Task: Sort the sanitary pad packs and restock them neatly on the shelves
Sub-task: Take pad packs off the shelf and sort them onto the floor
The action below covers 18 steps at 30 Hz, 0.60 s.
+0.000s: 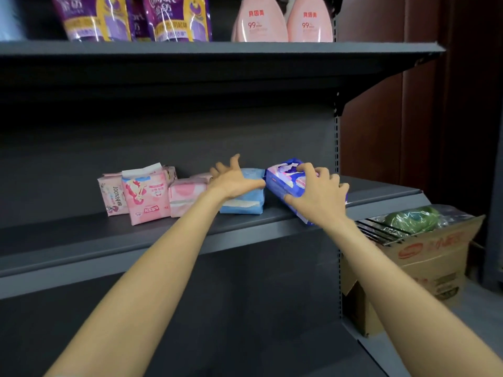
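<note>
Several pink pad packs point(144, 195) stand in a row on the dark grey middle shelf point(81, 235). To their right sits a light blue pack point(246, 204). My left hand point(234, 178) rests on top of it with fingers spread and straight. A dark blue pack point(283, 183) lies tilted at the shelf's front edge, right of the light blue one. My right hand point(318, 194) grips it, fingers curled over the top and thumb on the near side.
The upper shelf point(217, 50) holds purple refill pouches point(130, 17) and pink bottles point(283, 23). A cardboard box point(432, 262) with a green bag and black wire rack stands on the floor to the right. A brown wall is behind it.
</note>
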Available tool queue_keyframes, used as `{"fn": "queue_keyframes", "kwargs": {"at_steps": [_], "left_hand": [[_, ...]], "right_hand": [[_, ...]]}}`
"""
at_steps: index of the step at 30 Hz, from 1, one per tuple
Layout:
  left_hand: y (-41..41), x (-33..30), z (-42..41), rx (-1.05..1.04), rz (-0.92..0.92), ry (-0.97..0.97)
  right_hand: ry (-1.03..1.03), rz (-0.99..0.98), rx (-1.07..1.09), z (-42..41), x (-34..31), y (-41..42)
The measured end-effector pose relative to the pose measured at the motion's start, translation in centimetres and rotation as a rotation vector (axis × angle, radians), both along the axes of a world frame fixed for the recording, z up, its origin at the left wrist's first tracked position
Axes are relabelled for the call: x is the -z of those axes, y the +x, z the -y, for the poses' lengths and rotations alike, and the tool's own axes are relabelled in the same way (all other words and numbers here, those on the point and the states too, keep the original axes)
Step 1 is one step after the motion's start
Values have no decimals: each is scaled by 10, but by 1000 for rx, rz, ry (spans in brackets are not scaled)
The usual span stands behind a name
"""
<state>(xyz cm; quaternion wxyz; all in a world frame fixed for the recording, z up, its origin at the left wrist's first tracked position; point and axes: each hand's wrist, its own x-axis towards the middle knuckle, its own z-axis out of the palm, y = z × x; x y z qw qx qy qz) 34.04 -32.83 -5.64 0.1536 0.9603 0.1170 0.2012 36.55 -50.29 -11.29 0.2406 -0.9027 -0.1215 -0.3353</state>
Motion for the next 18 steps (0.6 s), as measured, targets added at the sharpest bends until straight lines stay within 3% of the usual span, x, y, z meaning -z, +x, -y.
{"fn": "queue_keyframes", "kwargs": {"at_steps": [5, 9, 12, 18], "left_hand": [[4, 14, -2, 16, -101, 64], [-10, 31, 5, -12, 209, -19], [-42, 44, 23, 162, 504, -138], [-128, 111, 44, 413, 617, -195]], "right_hand": [[169, 91, 18, 6, 25, -12], [340, 85, -73, 11, 39, -34], [527, 54, -202, 28, 55, -54], [562, -39, -301, 63, 128, -116]]}}
